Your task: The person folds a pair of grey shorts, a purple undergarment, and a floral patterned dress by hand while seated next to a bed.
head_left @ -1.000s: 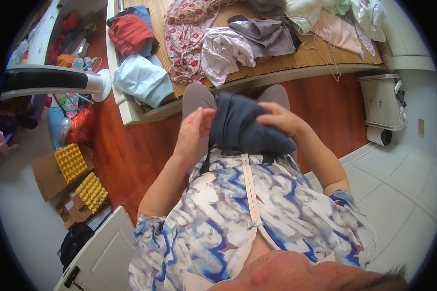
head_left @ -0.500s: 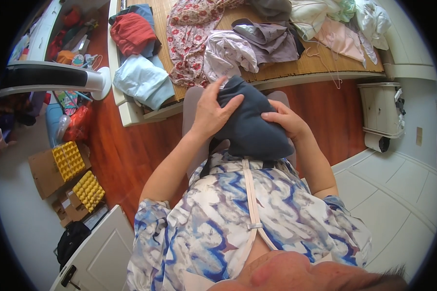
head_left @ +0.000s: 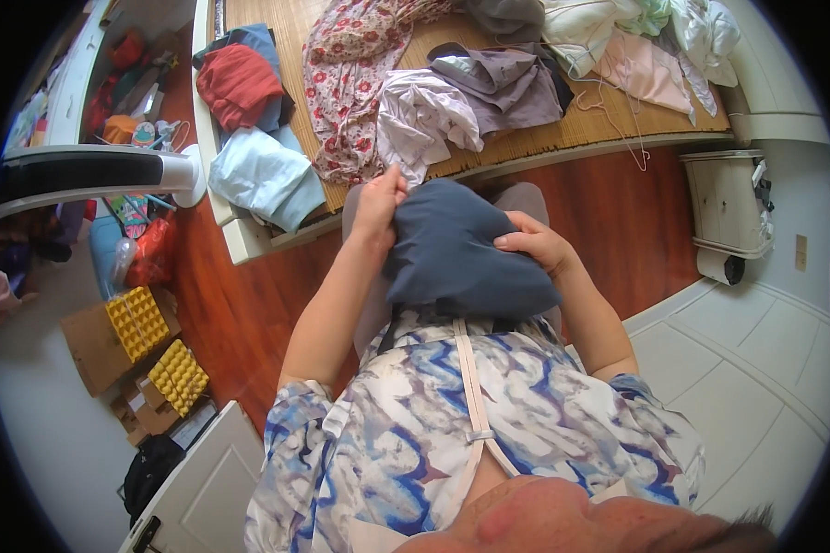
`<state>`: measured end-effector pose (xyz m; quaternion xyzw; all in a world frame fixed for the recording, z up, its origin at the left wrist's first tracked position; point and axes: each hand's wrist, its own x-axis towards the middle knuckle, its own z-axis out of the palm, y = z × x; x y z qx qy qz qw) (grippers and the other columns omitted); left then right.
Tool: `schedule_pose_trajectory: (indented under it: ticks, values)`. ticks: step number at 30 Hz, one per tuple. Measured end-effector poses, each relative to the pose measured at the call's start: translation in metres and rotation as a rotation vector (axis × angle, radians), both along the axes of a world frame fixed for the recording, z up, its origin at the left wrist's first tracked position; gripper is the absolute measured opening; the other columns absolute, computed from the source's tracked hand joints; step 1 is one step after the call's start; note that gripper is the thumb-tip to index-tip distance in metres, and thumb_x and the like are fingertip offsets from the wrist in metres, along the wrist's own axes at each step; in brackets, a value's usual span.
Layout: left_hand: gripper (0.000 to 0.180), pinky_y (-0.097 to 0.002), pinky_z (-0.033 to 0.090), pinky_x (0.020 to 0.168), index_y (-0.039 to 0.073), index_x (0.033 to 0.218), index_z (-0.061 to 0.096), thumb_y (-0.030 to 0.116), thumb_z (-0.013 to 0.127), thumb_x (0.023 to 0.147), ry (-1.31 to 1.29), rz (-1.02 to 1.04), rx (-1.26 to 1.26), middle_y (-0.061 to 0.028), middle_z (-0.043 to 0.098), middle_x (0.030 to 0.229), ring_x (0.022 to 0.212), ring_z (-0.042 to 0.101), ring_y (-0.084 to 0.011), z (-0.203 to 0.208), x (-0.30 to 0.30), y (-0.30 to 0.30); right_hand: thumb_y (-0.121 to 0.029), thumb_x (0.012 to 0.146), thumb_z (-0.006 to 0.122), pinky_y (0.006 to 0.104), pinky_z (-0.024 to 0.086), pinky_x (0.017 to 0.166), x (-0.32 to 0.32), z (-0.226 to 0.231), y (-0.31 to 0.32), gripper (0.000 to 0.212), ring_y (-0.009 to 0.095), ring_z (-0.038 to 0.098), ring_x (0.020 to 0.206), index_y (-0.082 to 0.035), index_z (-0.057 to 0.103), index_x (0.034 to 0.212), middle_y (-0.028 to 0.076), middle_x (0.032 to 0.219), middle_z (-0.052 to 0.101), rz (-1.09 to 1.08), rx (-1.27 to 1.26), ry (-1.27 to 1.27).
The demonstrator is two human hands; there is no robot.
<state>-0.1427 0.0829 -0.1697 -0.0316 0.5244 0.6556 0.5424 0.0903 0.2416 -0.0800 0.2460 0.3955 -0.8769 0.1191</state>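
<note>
Pinching dark cloth (head_left: 470, 249) in right grip (head_left: 535, 243), can't tell with left grip (head_left: 380, 207); seeing folded clothes (head_left: 240, 88) along left edge of bed (head_left: 214, 198), loose clothes (head_left: 503, 83) toward right edge.

Dark blue-grey cloth (head_left: 475, 253) over the lap; right hand (head_left: 537, 243) grips its right edge, thumb on top. Left hand (head_left: 378, 207) curled at upper-left edge, grip unclear. Beyond: tan mat (head_left: 284, 28) bearing floral fabric (head_left: 339, 101), crumpled pale-lilac garment (head_left: 424, 115), folded red garment (head_left: 240, 85). Yellow bumpy trays (head_left: 137, 323) at far left, by cardboard (head_left: 90, 346).
</note>
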Motion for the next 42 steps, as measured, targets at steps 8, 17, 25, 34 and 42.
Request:
schedule_pose_trajectory:
  ticks: [8, 17, 25, 34, 42]
  values:
    - [0.03, -0.0226, 0.047, 0.066, 0.006, 0.106, 0.062, 0.032, 0.047, 0.102, 0.366, 0.164, -0.071, -0.0038, 0.065, 0.09, 0.072, 0.061, -0.0095, 0.021, 0.019, 0.024, -0.016, 0.09, 0.056, 0.036, 0.053, 0.09, 0.001, 0.0, 0.068, 0.037, 0.024, 0.066, 0.099, 0.002, 0.056, 0.122, 0.014, 0.114, 0.066, -0.685, -0.124, 0.141]
    - [0.032, -0.0241, 0.052, 0.063, 0.007, 0.116, 0.057, 0.034, 0.046, 0.102, 0.089, -0.088, -0.066, -0.0065, 0.067, 0.093, 0.07, 0.065, -0.0122, 0.023, 0.042, 0.022, -0.014, 0.091, 0.053, 0.0452, 0.043, 0.104, -0.069, -0.045, 0.159, 0.038, 0.03, 0.057, 0.115, 0.001, 0.052, 0.126, 0.015, 0.122, 0.061, -1.055, -0.102, 0.432]
    - [0.027, -0.0228, 0.051, 0.063, 0.007, 0.112, 0.059, 0.031, 0.05, 0.101, 0.044, -0.118, -0.117, -0.0041, 0.067, 0.092, 0.069, 0.064, -0.0103, 0.011, 0.045, 0.002, -0.008, 0.089, 0.055, 0.0391, 0.056, 0.072, -0.076, -0.112, 0.111, 0.023, 0.028, 0.066, 0.089, 0.001, 0.055, 0.109, 0.016, 0.1, 0.064, -0.686, 0.292, -0.14]
    - [0.027, -0.0236, 0.051, 0.063, 0.007, 0.112, 0.06, 0.029, 0.049, 0.101, 0.014, -0.175, -0.07, -0.0042, 0.067, 0.092, 0.069, 0.064, -0.0103, 0.008, 0.051, 0.006, -0.014, 0.09, 0.06, 0.0304, 0.053, 0.05, -0.153, -0.145, 0.09, 0.034, 0.02, 0.067, 0.06, 0.002, 0.055, 0.119, 0.015, 0.084, 0.068, -0.241, 0.87, -0.167]
    - [0.069, -0.0383, 0.054, 0.085, 0.003, 0.138, 0.04, 0.055, 0.05, 0.095, -0.232, 0.157, -0.008, -0.0127, 0.059, 0.121, 0.103, 0.063, -0.0217, 0.004, 0.037, -0.041, -0.017, 0.087, 0.065, 0.0263, 0.048, 0.053, -0.123, -0.049, -0.026, 0.016, 0.008, 0.061, 0.06, -0.001, 0.066, 0.085, 0.004, 0.07, 0.066, 0.046, 0.711, 0.235]
